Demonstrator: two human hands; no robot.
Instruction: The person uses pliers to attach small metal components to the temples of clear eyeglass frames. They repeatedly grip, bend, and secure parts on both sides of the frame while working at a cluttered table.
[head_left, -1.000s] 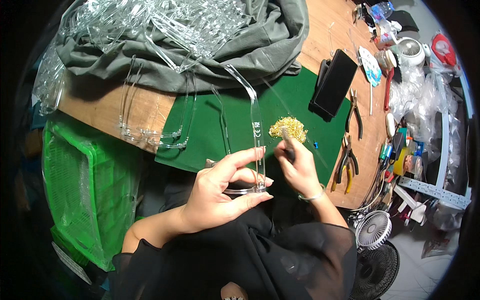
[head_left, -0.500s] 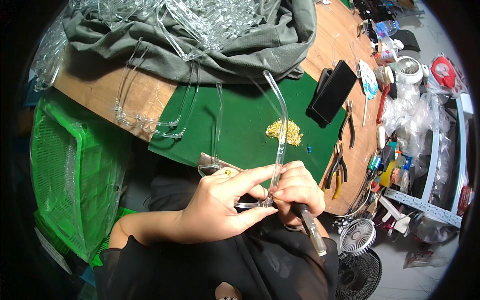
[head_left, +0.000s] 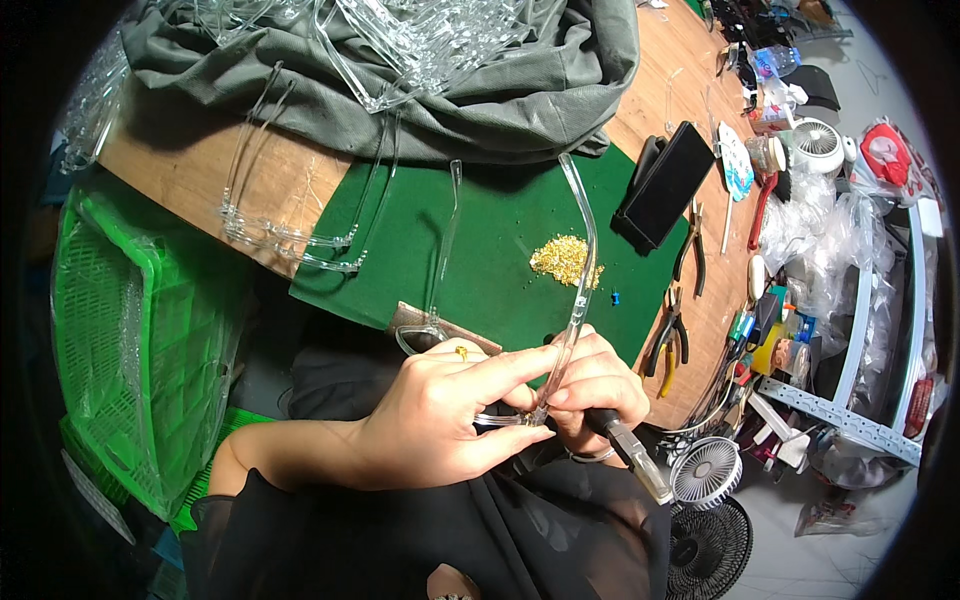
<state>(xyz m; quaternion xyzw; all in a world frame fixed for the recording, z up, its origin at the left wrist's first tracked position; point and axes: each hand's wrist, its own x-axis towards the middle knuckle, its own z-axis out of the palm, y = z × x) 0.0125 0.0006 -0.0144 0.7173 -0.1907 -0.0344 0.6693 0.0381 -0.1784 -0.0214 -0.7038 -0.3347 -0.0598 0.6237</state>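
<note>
Two pliers [head_left: 672,335] flank gold screws [head_left: 565,260] beyond hands.

You've got a green mat [head_left: 500,230] over the wooden table [head_left: 190,175], a small heap of gold bits [head_left: 565,260] lying on it. A black phone [head_left: 668,185] sits just beside. Left, a green crate [head_left: 130,330]; top, grey cloth [head_left: 500,95] under clear frames.

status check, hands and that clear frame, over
Left hand pinching clear glasses frame at hinge. Right hand gripping black-handled tool against it. Nothing in the way.
</note>
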